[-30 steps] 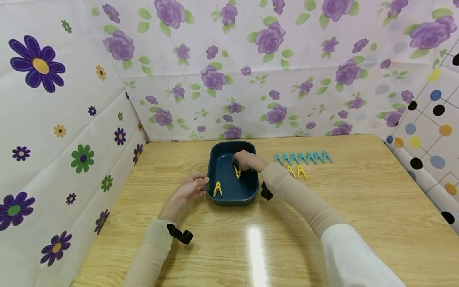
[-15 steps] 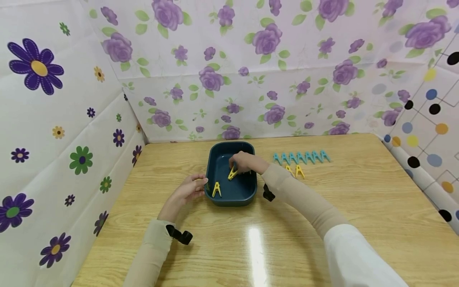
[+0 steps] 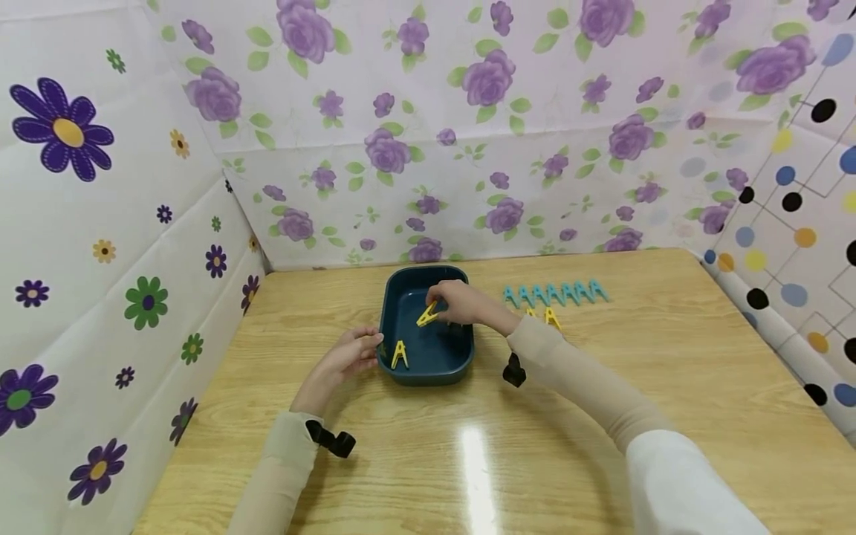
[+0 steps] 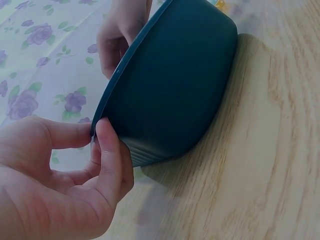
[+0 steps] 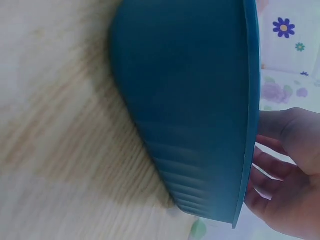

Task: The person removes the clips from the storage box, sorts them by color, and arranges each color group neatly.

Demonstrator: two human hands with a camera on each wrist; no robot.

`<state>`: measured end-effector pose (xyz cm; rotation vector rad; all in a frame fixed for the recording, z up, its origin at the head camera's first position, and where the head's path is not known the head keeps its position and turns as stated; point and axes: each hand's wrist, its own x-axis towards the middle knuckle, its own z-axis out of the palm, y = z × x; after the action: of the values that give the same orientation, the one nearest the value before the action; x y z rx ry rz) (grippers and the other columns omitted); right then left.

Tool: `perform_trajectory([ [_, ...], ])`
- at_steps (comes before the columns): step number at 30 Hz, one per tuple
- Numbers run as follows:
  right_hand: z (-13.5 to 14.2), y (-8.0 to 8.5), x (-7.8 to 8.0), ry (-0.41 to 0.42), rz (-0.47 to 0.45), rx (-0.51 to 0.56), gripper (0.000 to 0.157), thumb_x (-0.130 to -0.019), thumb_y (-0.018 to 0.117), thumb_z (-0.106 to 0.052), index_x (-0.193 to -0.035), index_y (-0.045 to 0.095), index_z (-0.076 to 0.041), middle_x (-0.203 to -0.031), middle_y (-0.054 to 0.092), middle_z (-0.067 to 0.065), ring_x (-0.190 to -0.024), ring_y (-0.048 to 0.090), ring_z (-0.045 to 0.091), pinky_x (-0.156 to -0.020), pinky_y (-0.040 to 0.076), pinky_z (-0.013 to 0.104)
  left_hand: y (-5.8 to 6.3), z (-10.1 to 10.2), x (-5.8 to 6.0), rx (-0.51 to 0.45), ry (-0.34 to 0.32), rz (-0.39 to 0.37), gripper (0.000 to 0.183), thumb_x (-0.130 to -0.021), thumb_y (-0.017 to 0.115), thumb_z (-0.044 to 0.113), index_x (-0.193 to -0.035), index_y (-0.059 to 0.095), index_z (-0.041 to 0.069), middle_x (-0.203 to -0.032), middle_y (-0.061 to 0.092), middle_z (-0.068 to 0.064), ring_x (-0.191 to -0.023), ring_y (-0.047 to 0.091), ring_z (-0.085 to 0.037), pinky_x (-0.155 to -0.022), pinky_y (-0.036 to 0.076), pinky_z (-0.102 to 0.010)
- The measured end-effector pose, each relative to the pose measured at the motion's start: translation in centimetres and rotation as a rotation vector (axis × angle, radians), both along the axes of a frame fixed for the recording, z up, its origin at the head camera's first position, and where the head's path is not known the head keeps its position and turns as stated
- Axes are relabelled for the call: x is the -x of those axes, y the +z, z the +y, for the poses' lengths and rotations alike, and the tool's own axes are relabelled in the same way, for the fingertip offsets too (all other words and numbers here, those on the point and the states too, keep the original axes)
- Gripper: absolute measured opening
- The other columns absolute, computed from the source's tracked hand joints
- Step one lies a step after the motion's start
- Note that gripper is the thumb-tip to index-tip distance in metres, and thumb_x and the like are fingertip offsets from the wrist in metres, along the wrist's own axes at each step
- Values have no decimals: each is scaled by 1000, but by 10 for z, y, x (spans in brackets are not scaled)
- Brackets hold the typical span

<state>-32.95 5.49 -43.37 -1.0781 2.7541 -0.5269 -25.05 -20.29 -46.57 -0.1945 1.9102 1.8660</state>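
A dark blue-green plastic basin (image 3: 428, 353) stands on the wooden table. My left hand (image 3: 348, 353) pinches its left rim, thumb on the edge and fingers against the outer wall, as the left wrist view shows. Inside the basin, my right hand (image 3: 463, 303) holds a yellow clothespin (image 3: 426, 316), slanted with its tips toward the lower left. Another yellow clothespin (image 3: 399, 355) lies at the basin's front left. In the right wrist view the basin wall (image 5: 195, 100) hides the fingertips of my right hand (image 5: 295, 170) and whatever they hold.
Right of the basin lies a row of several blue clothespins (image 3: 555, 293). Before them are two yellow clothespins (image 3: 551, 319), one partly hidden by my right forearm. Flowered cloth (image 3: 428, 186) borders the table at the back; more patterned cloth hangs left and right.
The yellow clothespin in my right hand has turned from nearly upright to a slant and moved slightly left within the basin. My left hand stays at the rim. The head view has shifted a little.
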Motion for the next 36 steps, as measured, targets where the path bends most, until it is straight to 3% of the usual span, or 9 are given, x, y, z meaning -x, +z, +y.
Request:
perform_trajectory([
  [8,8,-5,-16,-63,34,183,27,-88,71,-17,-113,65,-9,-110,65,8,-97,62,21,-85,53,34,2,-1,-2,-25,-5,2,12,-100,53,14,-109,47,9,-82,58,2,-67,55,-8,-64,50,-21],
  [14,13,-7,-27,-124,43,333,27,-89,70,-18,-113,63,-9,-109,63,8,-94,61,22,-83,53,34,4,-1,-2,-24,-5,-13,19,-100,52,15,-116,46,5,-83,59,2,-67,56,-8,-63,50,-21],
  [25,25,-12,-44,-163,155,534,24,-87,72,-18,-106,63,-7,-100,64,16,-82,63,31,-65,50,29,4,3,-3,-23,15,0,10,-100,52,13,-107,47,7,-82,56,3,-65,53,-6,-65,49,-22],
  [32,34,-9,-50,-201,105,624,22,-88,71,-18,-105,62,-7,-97,63,16,-81,61,32,-63,49,28,2,2,-2,-26,21,-5,12,-100,51,14,-110,47,8,-84,59,3,-67,56,-6,-65,50,-22],
  [36,40,-7,-53,-238,86,665,19,-89,71,-18,-103,63,-7,-96,65,13,-79,61,24,-62,51,27,0,2,-1,-27,13,-3,15,-101,51,14,-113,46,7,-84,60,4,-67,56,-6,-65,49,-22],
])
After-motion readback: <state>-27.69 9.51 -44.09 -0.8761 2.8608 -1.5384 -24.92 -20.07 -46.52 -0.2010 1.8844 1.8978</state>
